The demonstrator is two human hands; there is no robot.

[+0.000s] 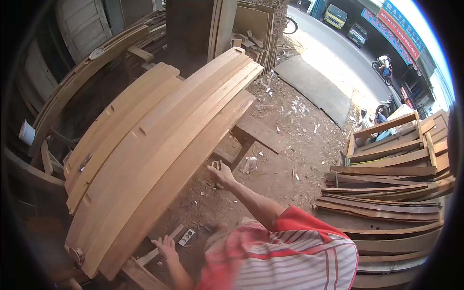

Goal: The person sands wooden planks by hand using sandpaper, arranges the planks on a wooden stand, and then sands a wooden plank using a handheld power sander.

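Note:
Long wooden boards (159,140) lie side by side on supports, running from lower left to upper middle. Beside their near edge, my right hand (222,176) is closed around a small brown block (217,165), whose exact kind is unclear. My left hand (167,247) is lower down, close to the boards' near edge, with its fingers spread and nothing in it. A small metal item (85,163) rests on the far boards. Near the boards' lower left end sits a small round object (76,254).
A wooden support (258,135) juts out past the boards. On the littered ground lies a white socket strip (186,237). Stacked timber and frames (386,208) line the right side. Doors and planks stand behind. A person (385,62) is on a motorbike in the street.

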